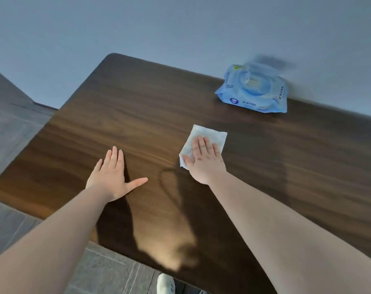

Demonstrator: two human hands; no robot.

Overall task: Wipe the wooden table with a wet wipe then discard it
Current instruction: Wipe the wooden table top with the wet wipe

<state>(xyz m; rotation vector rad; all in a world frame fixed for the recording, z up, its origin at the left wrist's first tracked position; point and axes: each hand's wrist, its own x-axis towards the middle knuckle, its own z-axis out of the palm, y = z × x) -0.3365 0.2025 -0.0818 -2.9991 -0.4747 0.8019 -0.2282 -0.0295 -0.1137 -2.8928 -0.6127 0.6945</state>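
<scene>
A dark wooden table (pixel 138 115) fills the middle of the head view. A white wet wipe (pixel 212 135) lies spread flat on it, right of centre. My right hand (pixel 203 160) presses flat on the wipe's near part, fingers together and straight, covering its lower half. My left hand (pixel 113 177) rests palm down on the bare wood to the left of the wipe, thumb spread out to the right, holding nothing.
A blue pack of wet wipes (pixel 254 92) with its lid flipped up sits at the table's far edge against the grey wall (pixel 180 28). Grey tiled floor (pixel 10 128) lies to the left and below. A white shoe (pixel 165 284) shows under the table's near edge.
</scene>
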